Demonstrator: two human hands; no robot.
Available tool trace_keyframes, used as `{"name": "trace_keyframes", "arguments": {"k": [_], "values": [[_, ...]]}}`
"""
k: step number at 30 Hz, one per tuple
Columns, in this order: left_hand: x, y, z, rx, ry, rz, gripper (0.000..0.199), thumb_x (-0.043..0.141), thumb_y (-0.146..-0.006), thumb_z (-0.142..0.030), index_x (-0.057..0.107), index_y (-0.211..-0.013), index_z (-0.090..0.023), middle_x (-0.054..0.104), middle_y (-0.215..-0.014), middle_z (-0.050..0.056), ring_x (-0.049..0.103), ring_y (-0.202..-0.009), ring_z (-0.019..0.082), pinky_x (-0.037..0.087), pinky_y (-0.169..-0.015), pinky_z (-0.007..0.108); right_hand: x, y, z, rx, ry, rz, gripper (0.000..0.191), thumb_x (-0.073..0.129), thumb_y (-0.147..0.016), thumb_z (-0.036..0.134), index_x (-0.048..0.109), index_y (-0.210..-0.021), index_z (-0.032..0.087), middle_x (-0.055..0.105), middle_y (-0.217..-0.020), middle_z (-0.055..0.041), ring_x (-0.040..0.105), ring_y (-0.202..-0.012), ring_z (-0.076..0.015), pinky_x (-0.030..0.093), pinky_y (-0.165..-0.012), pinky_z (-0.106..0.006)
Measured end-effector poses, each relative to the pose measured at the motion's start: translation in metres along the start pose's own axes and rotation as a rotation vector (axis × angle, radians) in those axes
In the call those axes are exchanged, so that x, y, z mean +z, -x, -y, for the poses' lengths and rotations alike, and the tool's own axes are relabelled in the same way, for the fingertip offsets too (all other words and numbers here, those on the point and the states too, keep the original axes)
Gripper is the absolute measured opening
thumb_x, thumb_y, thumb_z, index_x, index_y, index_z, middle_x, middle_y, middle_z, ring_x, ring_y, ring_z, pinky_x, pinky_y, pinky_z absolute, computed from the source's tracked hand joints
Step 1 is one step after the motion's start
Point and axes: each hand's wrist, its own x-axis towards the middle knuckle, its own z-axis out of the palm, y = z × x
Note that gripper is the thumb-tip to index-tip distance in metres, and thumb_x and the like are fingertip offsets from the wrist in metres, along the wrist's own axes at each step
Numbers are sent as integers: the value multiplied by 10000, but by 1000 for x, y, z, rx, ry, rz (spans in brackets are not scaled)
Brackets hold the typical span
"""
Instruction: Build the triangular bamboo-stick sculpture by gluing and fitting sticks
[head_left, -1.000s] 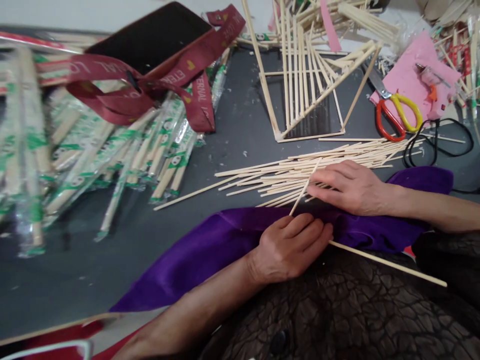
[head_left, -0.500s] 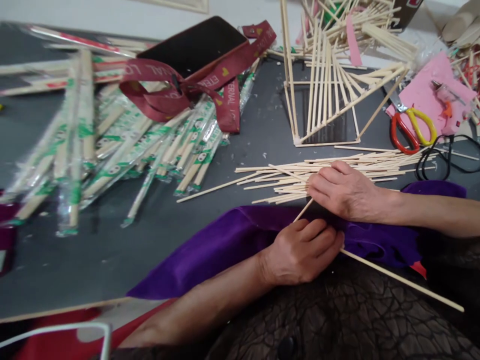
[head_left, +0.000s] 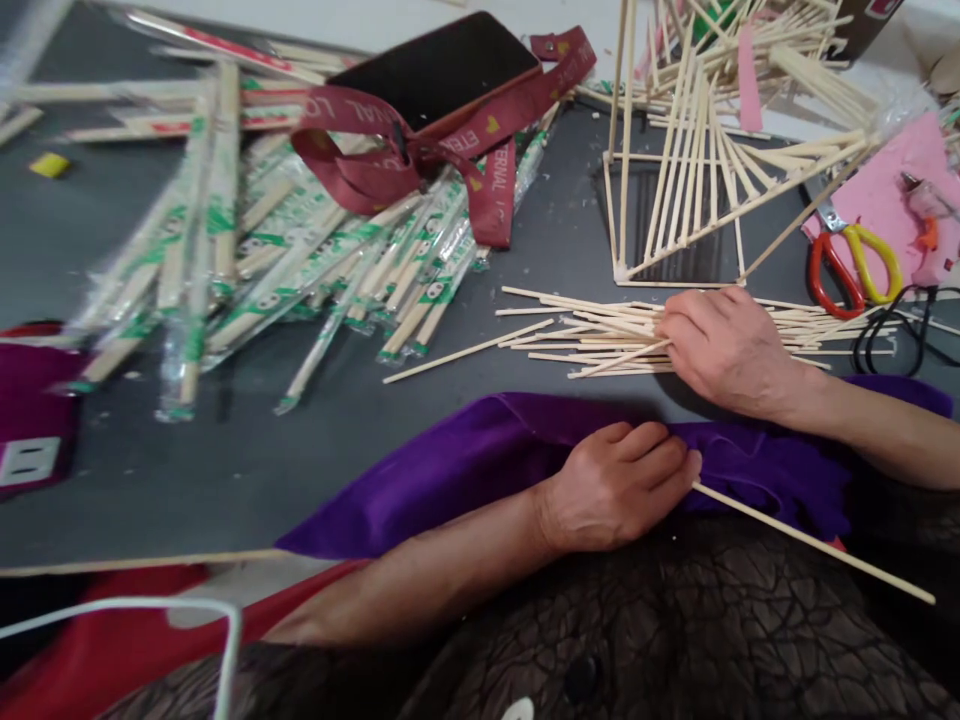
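Observation:
My left hand (head_left: 626, 485) is closed round a thin wooden stick (head_left: 817, 545), whose long end sticks out to the lower right over my lap. Below that hand lies purple cloth (head_left: 465, 470) along the table edge. My right hand (head_left: 724, 350) rests on a loose pile of thin sticks (head_left: 592, 335), its fingers bent together at the pile; what they pinch is hidden. Behind the pile stands a frame built of sticks (head_left: 682, 243), with a fan of sticks across it.
Wrapped chopsticks (head_left: 292, 290) cover the left of the grey table (head_left: 300, 480), with a phone (head_left: 442, 75) and red strap (head_left: 491, 195) on top. Scissors (head_left: 862, 265), pink sheets (head_left: 919, 160) and a black cable (head_left: 877, 335) lie at the right.
My right hand has moved away from my left hand onto the stick pile. The short stick end that showed between the hands is no longer visible. The whole view has shifted slightly.

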Motion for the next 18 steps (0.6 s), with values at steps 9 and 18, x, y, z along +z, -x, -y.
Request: {"name": "trace_keyframes", "arguments": {"k": [9, 18], "values": [[1, -5, 1, -175, -130, 112, 213, 556, -900, -205, 648, -1088, -167, 721, -1090, 57, 641, -989, 225, 463, -654, 326, -11, 9, -15, -9, -210, 12, 218, 504, -908, 266, 633, -1014, 127, 639, -1057, -118, 558, -942, -244, 395, -783, -363], [-11, -5, 0, -94, -81, -103, 234, 620, -881, -248, 625, -1106, -182, 723, -943, 12, 629, -876, 160, 447, -646, 269, -37, 32, -24, -101, -451, 133, 201, 499, -935, 295, 664, -971, 185, 670, -949, -65, 603, -858, -171, 446, -738, -294]]}}
